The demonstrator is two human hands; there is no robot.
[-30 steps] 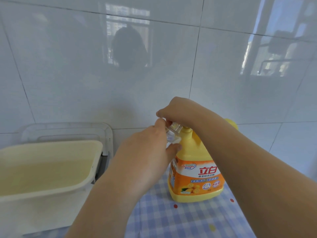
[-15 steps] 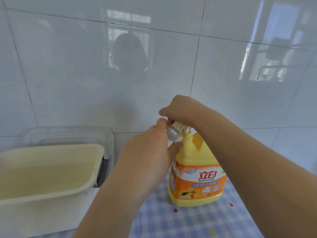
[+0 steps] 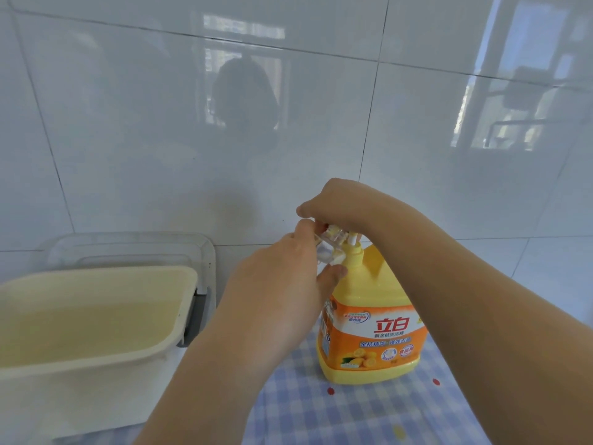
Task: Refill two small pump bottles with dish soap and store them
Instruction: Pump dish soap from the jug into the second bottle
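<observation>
There is one view. The camera sits on the person's head, above and behind the left hand (image 3: pixel 279 284) and the right hand (image 3: pixel 340 203). It looks forward and a bit down. It is close: both arms come in from the bottom edge. The hands meet near the middle, the left round a small clear bottle (image 3: pixel 327 252), the right on top of the yellow soap jug (image 3: pixel 372 316). Past the hands, a white tiled wall (image 3: pixel 128 139) fills the top half.

Glossy yellow plastic soap jug (image 3: pixel 369 316), clear plastic small bottle (image 3: pixel 329 248), matt cream plastic tub (image 3: pixel 96 348), glossy tiles (image 3: pixel 128 139).
</observation>
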